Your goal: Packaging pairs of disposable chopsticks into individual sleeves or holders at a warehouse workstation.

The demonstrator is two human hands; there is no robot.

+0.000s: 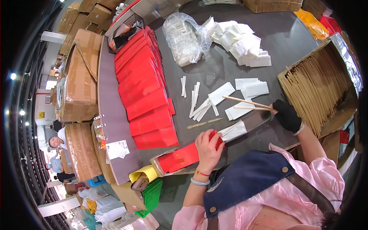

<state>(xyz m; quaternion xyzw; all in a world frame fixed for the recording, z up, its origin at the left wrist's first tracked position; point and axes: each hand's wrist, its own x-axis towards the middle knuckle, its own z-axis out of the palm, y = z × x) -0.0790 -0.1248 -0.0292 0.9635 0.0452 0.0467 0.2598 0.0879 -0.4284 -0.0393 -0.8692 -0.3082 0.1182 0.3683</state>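
My left hand lies at the right end of a red paper sleeve, its fingers curled over the sleeve's mouth. The sleeve rests near the table's front edge, beside a white paper packet that touches or nearly touches my fingertips. In a black glove, my right hand grips two pale wooden chopsticks by one end. They point left above more white packets. Thin white strips lie loose farther left.
An overlapping row of red sleeves runs along the left side. A carton of wooden sticks stands at right. Farther back are a clear plastic bag and a white packet heap. A green crate is below the table edge.
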